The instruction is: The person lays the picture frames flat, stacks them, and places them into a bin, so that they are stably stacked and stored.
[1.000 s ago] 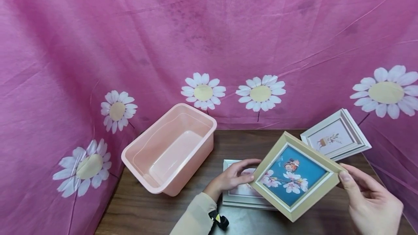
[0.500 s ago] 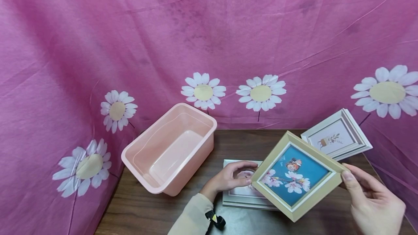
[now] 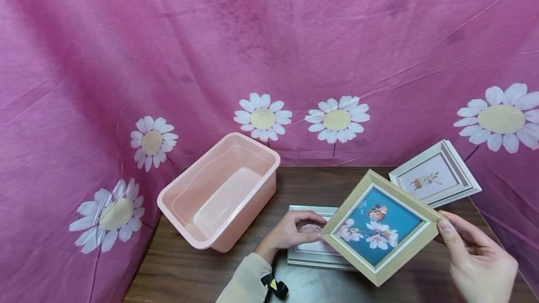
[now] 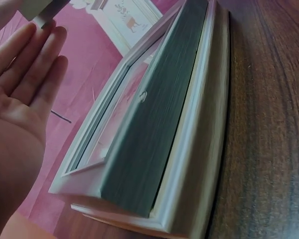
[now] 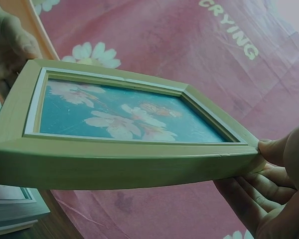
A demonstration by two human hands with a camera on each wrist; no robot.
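A picture frame (image 3: pixel 381 228) with a pale yellow-tan border hangs tilted above the table, its blue picture of a butterfly and white-pink blossoms facing up. Pinching its right corner is my right hand (image 3: pixel 480 251), thumb on the front and fingers underneath, as the right wrist view (image 5: pixel 276 194) also shows. My left hand (image 3: pixel 290 235) holds the left corner between thumb and fingers; in the left wrist view its fingers (image 4: pixel 27 69) lie rather straight behind that corner. Below the left hand, a grey-green frame (image 4: pixel 144 124) lies stacked on a paler frame (image 4: pixel 199 149), partly covered in the head view.
A pink plastic basin (image 3: pixel 219 195) stands on the left of the dark wooden table (image 3: pixel 168 265). At the back right leans a white frame (image 3: pixel 435 174) with a plant picture, partly behind the held one. A pink daisy-printed cloth (image 3: pixel 269 50) hangs behind.
My left hand has slid slightly left at the frame's left corner. The held picture frame has shifted only a little; my right hand keeps its grip on the right corner.
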